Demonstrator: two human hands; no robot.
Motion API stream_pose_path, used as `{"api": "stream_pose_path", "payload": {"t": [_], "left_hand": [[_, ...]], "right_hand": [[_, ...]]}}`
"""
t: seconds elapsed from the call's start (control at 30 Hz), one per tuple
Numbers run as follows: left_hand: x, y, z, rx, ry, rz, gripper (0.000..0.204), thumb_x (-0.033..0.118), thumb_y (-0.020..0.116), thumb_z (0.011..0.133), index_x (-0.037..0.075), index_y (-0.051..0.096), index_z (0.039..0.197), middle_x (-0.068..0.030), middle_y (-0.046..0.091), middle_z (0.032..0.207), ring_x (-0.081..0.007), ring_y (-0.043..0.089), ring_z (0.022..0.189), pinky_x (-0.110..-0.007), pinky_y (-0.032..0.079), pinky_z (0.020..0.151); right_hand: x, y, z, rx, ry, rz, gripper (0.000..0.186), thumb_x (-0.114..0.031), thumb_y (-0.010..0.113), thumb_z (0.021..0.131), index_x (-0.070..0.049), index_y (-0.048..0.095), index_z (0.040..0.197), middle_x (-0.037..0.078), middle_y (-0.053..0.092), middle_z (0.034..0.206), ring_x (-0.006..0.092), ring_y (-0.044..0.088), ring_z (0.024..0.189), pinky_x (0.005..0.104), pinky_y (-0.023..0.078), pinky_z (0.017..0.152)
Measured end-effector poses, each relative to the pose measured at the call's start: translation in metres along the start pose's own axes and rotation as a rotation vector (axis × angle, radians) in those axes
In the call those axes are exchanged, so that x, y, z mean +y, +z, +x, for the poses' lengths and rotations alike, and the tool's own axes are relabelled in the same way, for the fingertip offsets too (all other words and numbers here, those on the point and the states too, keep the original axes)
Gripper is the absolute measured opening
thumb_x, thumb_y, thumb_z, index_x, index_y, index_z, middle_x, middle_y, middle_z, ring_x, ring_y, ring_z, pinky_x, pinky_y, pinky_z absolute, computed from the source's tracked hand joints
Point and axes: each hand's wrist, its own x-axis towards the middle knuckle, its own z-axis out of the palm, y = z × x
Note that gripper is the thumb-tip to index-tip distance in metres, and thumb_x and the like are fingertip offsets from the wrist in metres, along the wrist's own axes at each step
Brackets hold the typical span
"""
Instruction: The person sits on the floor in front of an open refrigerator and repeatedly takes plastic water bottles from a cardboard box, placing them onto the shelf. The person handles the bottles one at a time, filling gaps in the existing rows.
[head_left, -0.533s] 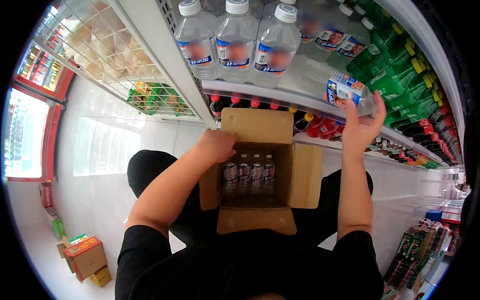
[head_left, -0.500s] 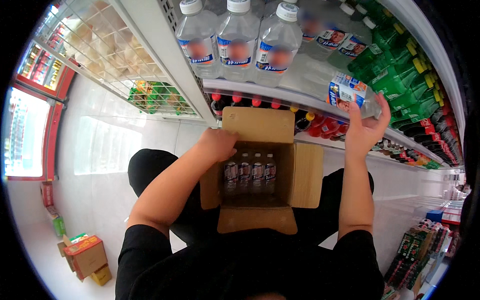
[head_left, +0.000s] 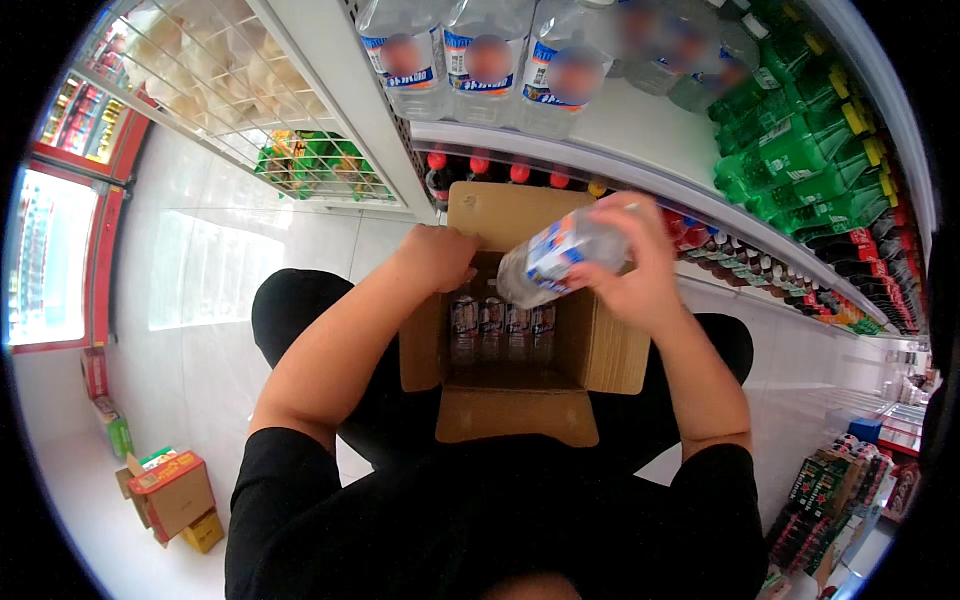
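My right hand (head_left: 630, 265) grips a clear plastic bottle (head_left: 545, 260) with a white, blue and orange label, held tilted above the open cardboard box (head_left: 515, 420). Inside the box, several similar bottles (head_left: 490, 330) lie side by side. My left hand (head_left: 440, 255) has its fingers curled on the box's upper left rim. On the shelf (head_left: 645, 130) above stand clear bottles (head_left: 480, 75) with similar labels; bare shelf shows to their right, beside green bottles (head_left: 790, 160).
Dark and red drinks (head_left: 690, 235) fill the lower shelf. A wire rack (head_left: 210, 70) with bagged goods and a red-framed fridge (head_left: 65, 250) are at the left. Cartons (head_left: 170, 495) sit on the floor at lower left, stacked packs (head_left: 820, 505) at lower right. My black-clad legs flank the box.
My right hand has brought the labelled bottle off the shelf, down and leftward to over the box. My left hand stays on the box; the view has shifted slightly.
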Motion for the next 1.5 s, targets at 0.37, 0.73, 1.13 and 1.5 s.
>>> {"api": "stream_pose_path", "payload": {"t": [0.37, 0.73, 1.13, 1.5], "left_hand": [[-0.003, 0.003, -0.002, 0.005, -0.022, 0.019, 0.040, 0.037, 0.072, 0.091, 0.012, 0.067, 0.122, -0.0140, 0.074, 0.114, -0.0327, 0.071, 0.108, -0.047, 0.057, 0.087], [-0.008, 0.005, -0.001, 0.008, 0.007, -0.014, 0.041, 0.040, 0.069, 0.094, 0.012, 0.067, 0.123, -0.0116, 0.073, 0.118, -0.0322, 0.071, 0.110, -0.047, 0.057, 0.088], [-0.003, 0.002, 0.000, -0.030, 0.022, -0.025, 0.041, 0.039, 0.070, 0.093, 0.009, 0.066, 0.121, -0.0156, 0.074, 0.111, -0.0361, 0.070, 0.107, -0.050, 0.058, 0.085], [-0.004, 0.007, 0.000, -0.036, 0.006, -0.034, 0.048, 0.040, 0.069, 0.093, 0.014, 0.061, 0.133, -0.0110, 0.073, 0.120, -0.0326, 0.070, 0.112, -0.049, 0.056, 0.090]], "right_hand": [[0.022, 0.134, -0.068, -0.624, 0.358, 0.139, 0.047, -0.006, 0.081, 0.082, -0.012, 0.056, 0.121, 0.017, 0.045, 0.128, 0.0394, 0.055, 0.117, 0.0423, 0.049, 0.097], [0.117, 0.213, -0.097, -0.778, 0.283, 0.166, 0.058, -0.009, 0.087, 0.073, -0.012, 0.053, 0.120, 0.018, 0.050, 0.123, 0.0419, 0.052, 0.118, 0.0499, 0.043, 0.102], [0.145, 0.244, -0.093, -0.781, 0.709, 0.254, 0.094, -0.001, 0.088, 0.067, -0.011, 0.041, 0.147, 0.021, 0.061, 0.136, 0.0361, 0.058, 0.125, 0.0484, 0.051, 0.099], [0.210, 0.306, -0.178, -1.031, 0.840, 0.034, 0.069, -0.023, 0.076, 0.084, -0.006, 0.041, 0.141, 0.025, 0.062, 0.133, 0.0353, 0.060, 0.120, 0.0446, 0.051, 0.099]]}}
